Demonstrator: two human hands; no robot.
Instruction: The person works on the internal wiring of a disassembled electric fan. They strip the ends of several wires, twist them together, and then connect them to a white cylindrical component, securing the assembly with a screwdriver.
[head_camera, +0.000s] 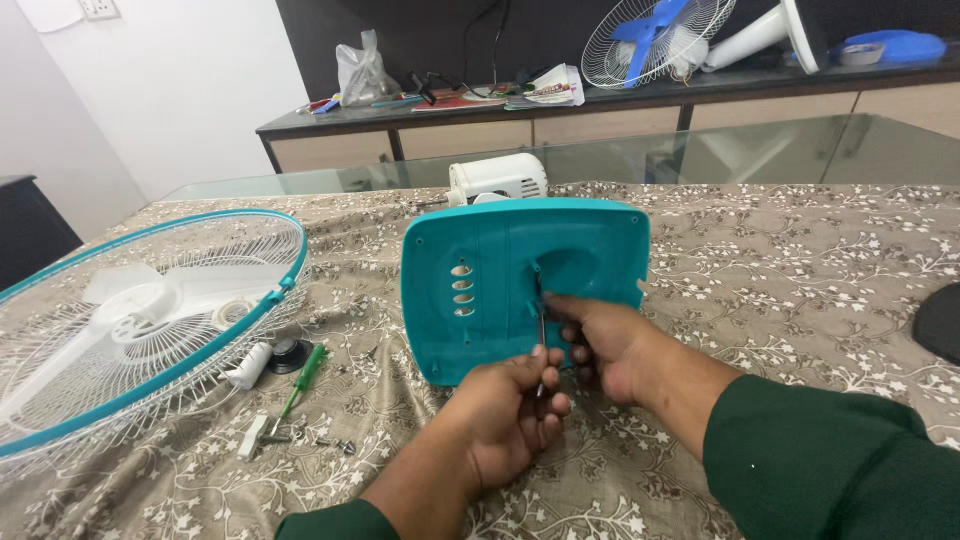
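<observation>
A teal plastic fan base cover (500, 270) stands tilted on the patterned cloth, its inner side toward me. My left hand (510, 412) grips a thin screwdriver (541, 335) whose tip reaches up to a post on the cover. At the cover's lower middle, my right hand (600, 345) has its fingers on the cover around the shaft. Just behind the cover lies a white fan motor housing (498, 178).
A teal-rimmed wire fan guard with white blades (130, 310) lies at left. Beside it are a green-handled screwdriver (300, 378), a white plug, a black knob and loose screws (335, 445). A dark round object (940, 322) sits at the right edge. Another fan lies on the back counter.
</observation>
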